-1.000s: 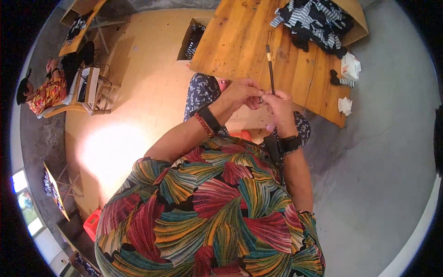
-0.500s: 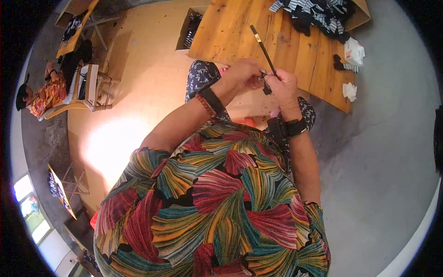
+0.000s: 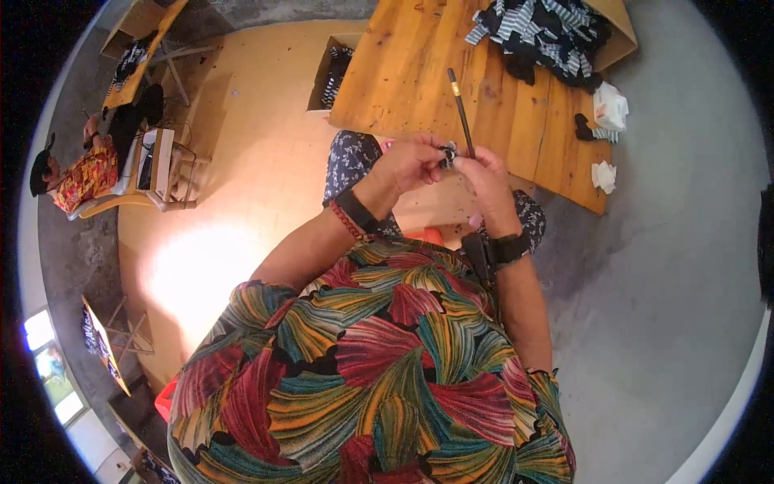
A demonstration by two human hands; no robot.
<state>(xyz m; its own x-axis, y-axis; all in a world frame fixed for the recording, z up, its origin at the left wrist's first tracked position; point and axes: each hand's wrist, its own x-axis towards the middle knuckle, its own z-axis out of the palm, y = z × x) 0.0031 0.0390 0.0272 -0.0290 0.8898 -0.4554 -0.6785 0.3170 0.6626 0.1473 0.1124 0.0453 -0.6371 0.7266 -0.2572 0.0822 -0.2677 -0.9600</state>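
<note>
Fine Work Calls for a Steady Pinch

The left hand (image 3: 407,164) is drawn into a narrow pinch on a small, bunched scrap of black-and-white fabric (image 3: 448,156). This scrap lies between the two hands, in front of the near edge of the brown wooden plank tabletop (image 3: 427,73). The right hand (image 3: 490,184) is closed around the slim, straight black stick with a gold-coloured band (image 3: 459,103), whose free end points up and away over the planks. The stick's lower end is hidden in the grip, and whether the right thumb touches the scrap or sits just beside it cannot be told.

To handle this well, the left fingertips should probably hold the scrap firmly near its edge, leaving the part being worked exposed. The right hand would do best with a light grip, letting the thumb guide the cloth without the stick twisting. Soft fabric is likely to slip or fold over itself, so small, even movements seem safer than tugging. The long free end also needs room: a careless swing could brush the heaped black and grey-striped knit pieces (image 3: 544,36) at the far side.
</note>
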